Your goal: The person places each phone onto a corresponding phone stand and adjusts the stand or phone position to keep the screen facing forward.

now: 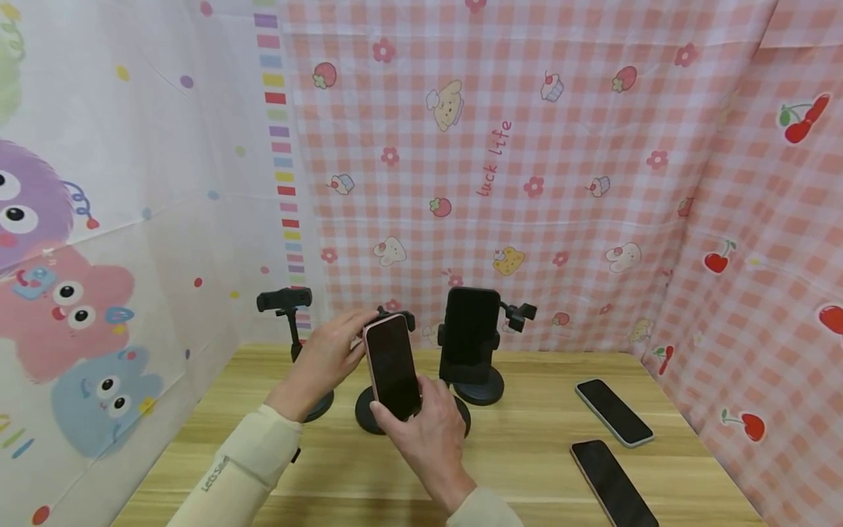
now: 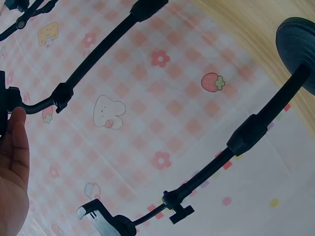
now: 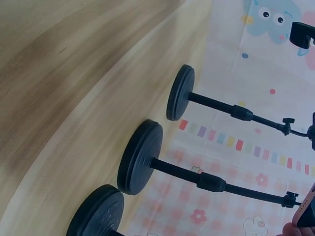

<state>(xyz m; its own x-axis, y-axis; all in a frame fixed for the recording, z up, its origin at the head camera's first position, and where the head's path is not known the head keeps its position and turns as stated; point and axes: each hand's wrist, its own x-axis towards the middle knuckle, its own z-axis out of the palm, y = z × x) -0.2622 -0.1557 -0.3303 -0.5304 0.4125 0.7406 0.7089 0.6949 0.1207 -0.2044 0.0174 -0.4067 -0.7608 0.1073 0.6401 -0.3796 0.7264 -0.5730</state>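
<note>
A pink-edged smartphone (image 1: 393, 366) with a dark screen stands upright before the middle phone stand, whose round black base (image 1: 370, 411) rests on the table. My right hand (image 1: 431, 432) grips the phone's lower end, thumb at its left edge and fingers at the right. Up at the phone's top left, my left hand (image 1: 332, 351) holds the stand's black phone holder (image 1: 410, 320). The left wrist view has its fingers (image 2: 19, 142) against the back of that holder (image 2: 11, 98). The phone hides most of the holder. Only the pink phone corner (image 3: 306, 209) enters the right wrist view.
Left of my hands is another stand with a bare holder (image 1: 285, 298). A black phone (image 1: 470, 329) sits upright in a holder to the right, with a further black clamp (image 1: 520, 316) beside it. Two phones, one pale-edged (image 1: 615, 412) and one pink-edged (image 1: 614, 483), lie at the right.
</note>
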